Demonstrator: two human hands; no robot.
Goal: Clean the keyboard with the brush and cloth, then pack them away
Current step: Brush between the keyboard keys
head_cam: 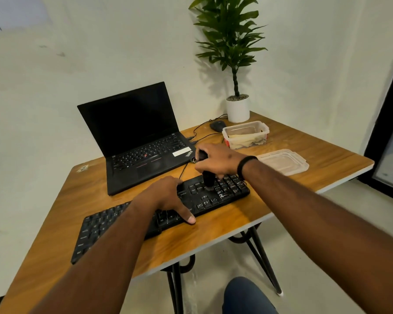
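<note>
left hand (166, 198) lies flat, fingers spread, pinning the keyboard (159, 214) mid-board, while right hand (216, 163) grips the brush (208, 181) upright at the far-right keys, so unbrushed keys probably run leftward along its length

You face a plain pale wall (77, 53) that fills the upper left and middle of the frame, with soft leaf shadows cast on it near the top centre. A wooden table (304, 143) with a pale edge and black hairpin legs (262, 257) stands in the middle, over a light grey floor (315, 223) along the lower right. At the right edge you see a dark-framed window (386, 141).
</note>
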